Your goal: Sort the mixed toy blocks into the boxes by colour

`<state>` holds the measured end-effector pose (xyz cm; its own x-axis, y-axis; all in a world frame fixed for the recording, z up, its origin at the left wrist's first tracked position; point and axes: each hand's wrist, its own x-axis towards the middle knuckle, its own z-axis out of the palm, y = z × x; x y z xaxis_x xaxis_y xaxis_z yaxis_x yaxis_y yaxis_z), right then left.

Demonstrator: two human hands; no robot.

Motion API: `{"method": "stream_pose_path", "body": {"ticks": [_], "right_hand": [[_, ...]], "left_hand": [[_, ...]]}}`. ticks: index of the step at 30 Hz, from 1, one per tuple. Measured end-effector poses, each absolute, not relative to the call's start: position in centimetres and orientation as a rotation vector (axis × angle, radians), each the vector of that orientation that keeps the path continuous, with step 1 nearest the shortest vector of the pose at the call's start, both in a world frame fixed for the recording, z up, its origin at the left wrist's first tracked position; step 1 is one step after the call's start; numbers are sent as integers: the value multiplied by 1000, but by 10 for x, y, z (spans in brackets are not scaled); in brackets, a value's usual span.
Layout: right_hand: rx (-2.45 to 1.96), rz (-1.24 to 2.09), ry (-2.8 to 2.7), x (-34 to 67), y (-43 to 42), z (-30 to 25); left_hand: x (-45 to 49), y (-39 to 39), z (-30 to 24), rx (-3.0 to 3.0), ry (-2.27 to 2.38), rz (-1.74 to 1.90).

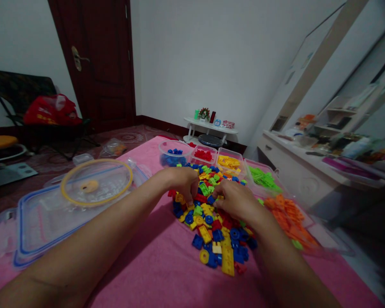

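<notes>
A heap of mixed toy building bricks (pixel 205 233) in red, yellow, blue and green lies on a pink cloth (pixel 141 256). My left hand (pixel 183 182) reaches into the left side of the heap with its fingers bent down and drawn together. Whatever those fingers grip is hidden. From the right, my right hand (pixel 233 197) dips into the middle of the heap, its fingers curled and pinched. A blue brick (pixel 211 199) is right by its fingertips, but I cannot tell whether it is held. A long yellow strip (pixel 227 256) sticks out at the near end.
Behind the heap stand a round tub (pixel 162 149) of blue bricks and clear boxes of red bricks (pixel 203 155), yellow bricks (pixel 228 162) and green pieces (pixel 265 179). Orange pieces (pixel 285 218) fill a container at right. Clear lids (pixel 51 226) and a yellow-rimmed round lid (pixel 64 188) lie left.
</notes>
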<state>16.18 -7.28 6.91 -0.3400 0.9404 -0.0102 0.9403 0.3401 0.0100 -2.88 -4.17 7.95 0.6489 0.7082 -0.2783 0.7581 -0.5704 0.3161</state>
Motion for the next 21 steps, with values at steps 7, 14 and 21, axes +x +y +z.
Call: {"method": "stream_pose_path", "body": {"ticks": [7, 14, 21], "right_hand": [[1768, 8, 2561, 157, -70, 53], [1712, 35, 2609, 158, -68, 41], [1757, 4, 2591, 157, -64, 40]], "left_hand": [[4, -64, 75, 2726, 1522, -374], [-2, -58, 72, 2757, 1409, -422], [-12, -45, 65, 2648, 1361, -267]]}}
